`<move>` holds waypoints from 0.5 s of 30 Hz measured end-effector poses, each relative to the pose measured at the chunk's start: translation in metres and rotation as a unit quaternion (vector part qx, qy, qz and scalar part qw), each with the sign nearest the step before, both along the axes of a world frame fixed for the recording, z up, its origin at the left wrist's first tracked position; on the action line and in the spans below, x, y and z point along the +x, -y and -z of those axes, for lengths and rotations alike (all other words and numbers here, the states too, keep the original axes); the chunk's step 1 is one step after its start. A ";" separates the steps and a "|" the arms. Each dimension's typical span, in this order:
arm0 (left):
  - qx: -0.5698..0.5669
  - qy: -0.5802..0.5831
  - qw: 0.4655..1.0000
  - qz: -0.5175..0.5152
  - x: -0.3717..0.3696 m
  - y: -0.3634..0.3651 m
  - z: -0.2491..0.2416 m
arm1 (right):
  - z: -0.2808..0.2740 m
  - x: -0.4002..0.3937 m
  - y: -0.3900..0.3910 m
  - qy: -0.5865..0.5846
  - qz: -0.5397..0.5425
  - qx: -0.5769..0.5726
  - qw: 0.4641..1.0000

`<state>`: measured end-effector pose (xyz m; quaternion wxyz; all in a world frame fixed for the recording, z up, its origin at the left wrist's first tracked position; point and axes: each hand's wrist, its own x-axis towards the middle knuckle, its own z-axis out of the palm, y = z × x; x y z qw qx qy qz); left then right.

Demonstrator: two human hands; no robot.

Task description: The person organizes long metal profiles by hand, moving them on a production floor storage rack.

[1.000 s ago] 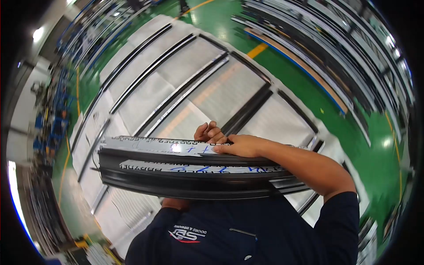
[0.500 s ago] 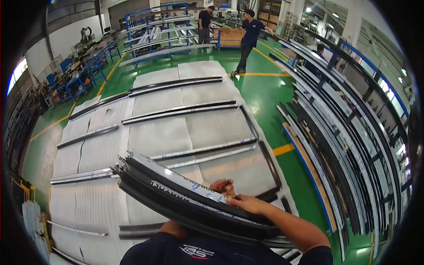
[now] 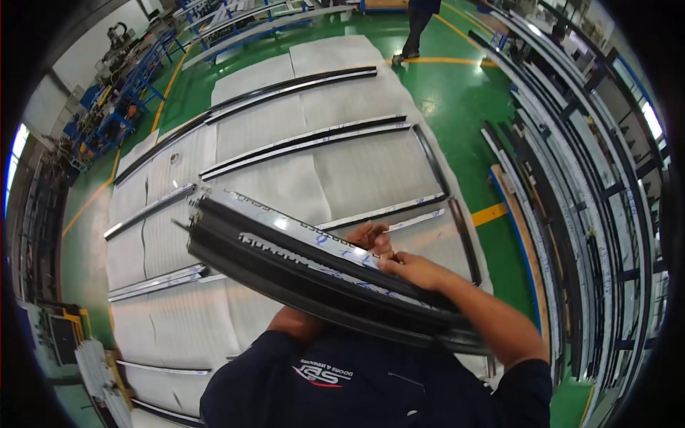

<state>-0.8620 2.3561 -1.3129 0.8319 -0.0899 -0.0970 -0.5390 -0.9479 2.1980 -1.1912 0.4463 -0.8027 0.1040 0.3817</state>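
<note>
Long dark metal profiles (image 3: 285, 267), with printed white protective film and blue handwritten marks on it, lie slantwise across the front of my body. My left hand (image 3: 371, 239) reaches under them from the near side, and its curled fingers show beyond the far edge. Much of that hand and its wrist is hidden by the profiles. My right hand (image 3: 417, 271) is closed on the far edge close to the left fingers, its thumb resting along the filmed face. Dark-and-white profile strips (image 3: 314, 146) lie in rows on the floor mat beyond.
A pale padded mat (image 3: 271, 207) covers the green floor (image 3: 449, 107). To the right, a rack holds many long profiles (image 3: 571, 214). A person's legs (image 3: 417, 32) stand at the back. Blue-framed machines (image 3: 128, 100) line the left, and light bars (image 3: 100, 378) stand at the lower left.
My view has tilted downward, so the mat and rack sit higher and the people at the back are mostly cut off. Both hands keep their hold on the profiles.
</note>
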 end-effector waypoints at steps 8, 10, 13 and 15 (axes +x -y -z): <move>-0.079 0.090 0.988 -0.099 0.101 0.003 -0.007 | -0.023 0.119 0.008 0.066 -0.123 -0.047 0.989; -0.102 0.132 0.978 -0.123 0.135 0.008 0.002 | -0.021 0.152 0.016 0.096 -0.151 -0.054 0.982; -0.095 0.143 0.973 -0.151 0.156 0.002 0.005 | -0.005 0.183 0.016 0.113 -0.185 -0.046 0.975; -0.085 0.129 0.972 -0.176 0.164 0.000 0.009 | 0.003 0.203 0.017 0.110 -0.215 -0.040 0.970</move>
